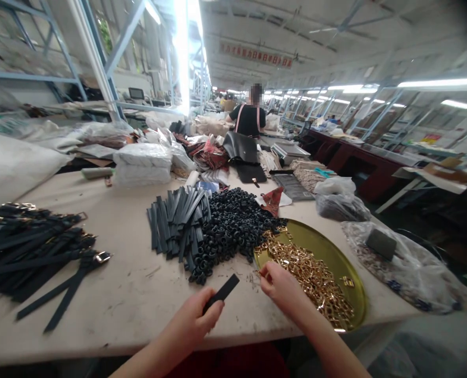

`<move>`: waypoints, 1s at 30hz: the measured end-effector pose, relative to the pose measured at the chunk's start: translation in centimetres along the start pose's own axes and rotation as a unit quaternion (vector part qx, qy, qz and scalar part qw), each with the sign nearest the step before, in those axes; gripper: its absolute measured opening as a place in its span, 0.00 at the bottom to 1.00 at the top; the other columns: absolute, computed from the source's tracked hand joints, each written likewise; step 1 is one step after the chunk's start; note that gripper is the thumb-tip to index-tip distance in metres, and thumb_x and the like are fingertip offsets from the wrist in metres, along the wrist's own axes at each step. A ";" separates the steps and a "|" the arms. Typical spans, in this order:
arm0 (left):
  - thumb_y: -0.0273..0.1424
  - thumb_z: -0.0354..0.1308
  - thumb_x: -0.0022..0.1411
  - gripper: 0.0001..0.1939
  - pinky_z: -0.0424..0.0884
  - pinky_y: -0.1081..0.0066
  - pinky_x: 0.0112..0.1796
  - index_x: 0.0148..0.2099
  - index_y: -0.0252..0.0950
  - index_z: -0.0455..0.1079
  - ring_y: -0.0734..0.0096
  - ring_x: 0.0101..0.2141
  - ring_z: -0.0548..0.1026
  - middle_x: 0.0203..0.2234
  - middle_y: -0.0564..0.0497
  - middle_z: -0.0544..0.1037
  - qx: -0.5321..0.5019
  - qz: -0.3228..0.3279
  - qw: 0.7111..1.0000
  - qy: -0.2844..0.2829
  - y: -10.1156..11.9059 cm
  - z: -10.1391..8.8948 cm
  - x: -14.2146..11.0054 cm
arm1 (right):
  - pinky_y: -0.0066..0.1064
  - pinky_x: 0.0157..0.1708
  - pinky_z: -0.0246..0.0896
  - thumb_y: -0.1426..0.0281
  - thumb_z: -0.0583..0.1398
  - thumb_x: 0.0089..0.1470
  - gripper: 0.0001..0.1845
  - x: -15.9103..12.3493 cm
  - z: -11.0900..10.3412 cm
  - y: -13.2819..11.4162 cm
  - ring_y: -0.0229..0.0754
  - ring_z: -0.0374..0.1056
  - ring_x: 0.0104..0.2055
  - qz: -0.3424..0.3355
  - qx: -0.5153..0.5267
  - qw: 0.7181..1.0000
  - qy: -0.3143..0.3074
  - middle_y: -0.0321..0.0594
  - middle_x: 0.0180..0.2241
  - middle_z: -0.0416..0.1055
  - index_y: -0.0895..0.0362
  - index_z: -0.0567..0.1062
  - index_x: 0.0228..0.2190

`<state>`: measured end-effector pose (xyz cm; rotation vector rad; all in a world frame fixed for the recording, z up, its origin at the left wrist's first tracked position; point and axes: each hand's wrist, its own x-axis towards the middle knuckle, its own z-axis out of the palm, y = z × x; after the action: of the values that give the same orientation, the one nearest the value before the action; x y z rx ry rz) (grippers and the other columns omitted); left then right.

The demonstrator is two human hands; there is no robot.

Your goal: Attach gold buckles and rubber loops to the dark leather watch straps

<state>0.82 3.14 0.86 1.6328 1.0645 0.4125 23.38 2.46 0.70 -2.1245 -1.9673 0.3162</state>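
Note:
My left hand (207, 308) is closed around a short black strap (226, 290), whose flat end points up and right. Pinched together, the fingertips of my right hand (276, 283) are at the left rim of a round gold-coloured tray (358, 294). A tiny bit shows at those fingertips, too small to make out. Many gold metal buckles (316, 273) are heaped in the tray. Beyond my hands lie a pile of small black loops (237, 220) and, on its left, a stack of black straps (178, 218).
At far left, black straps with buckles (40, 247) lie piled on the pale table (127, 310). A clear plastic bag (410, 268) lies right of the tray. Behind are wrapped bundles (142, 163), a black leather piece (241, 148) and a person (248, 119) facing away.

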 end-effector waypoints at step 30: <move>0.39 0.40 0.61 0.16 0.57 0.77 0.24 0.33 0.34 0.63 0.76 0.22 0.61 0.19 0.57 0.62 0.037 -0.025 0.998 -0.041 -0.4 -0.5 -2.2 | 0.23 0.27 0.60 0.66 0.66 0.37 0.16 -5.6 4.3 -6.6 0.28 0.61 0.23 0.231 0.780 0.581 -0.028 0.30 0.24 0.66 0.57 0.71 0.32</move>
<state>-0.89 1.74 1.25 1.6711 1.0675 0.2726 15.34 -2.54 -1.31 -1.1282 -0.3304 1.4735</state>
